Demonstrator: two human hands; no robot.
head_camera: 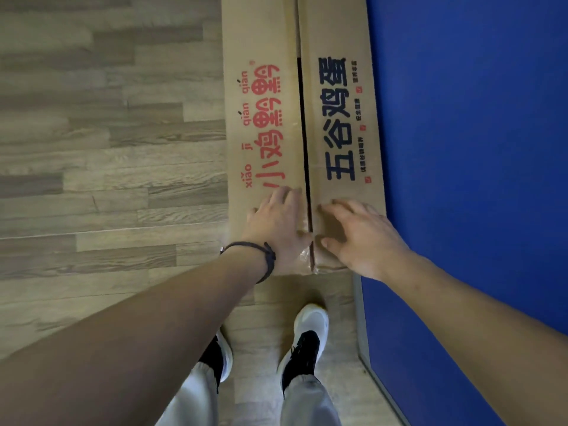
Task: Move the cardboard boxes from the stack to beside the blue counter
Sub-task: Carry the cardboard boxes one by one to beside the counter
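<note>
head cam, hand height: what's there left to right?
wood floor → left hand on the red-print flap → gap between the flaps → right hand on the dark-print flap → blue counter

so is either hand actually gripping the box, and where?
No grip. The left hand and right hand lie flat on the near end of the cardboard box, one on each top flap, either side of the seam.

The cardboard box [338, 118] runs past the top edge.
</note>
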